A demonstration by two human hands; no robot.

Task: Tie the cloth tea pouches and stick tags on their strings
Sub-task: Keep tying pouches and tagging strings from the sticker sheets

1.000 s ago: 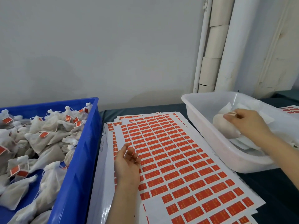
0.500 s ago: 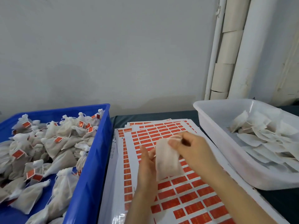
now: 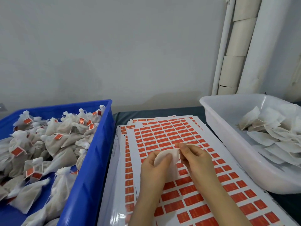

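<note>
A white cloth tea pouch hangs above the sheets of orange tag stickers in the middle of the table. My left hand grips the pouch's body, thumb on its front. My right hand pinches the pouch's top edge, where a thin white string runs to the right. Untied flat pouches lie in the white tub at the right. Tied pouches with orange tags fill the blue bin at the left.
The sticker sheets lie in a stack between the two containers on a dark table. A grey wall stands close behind. White pipes and cardboard tubes lean in the back right corner.
My right hand took a pouch from the white tub and brought it over the sticker sheets. My left hand rose from the sheet and took hold of the pouch's body.
</note>
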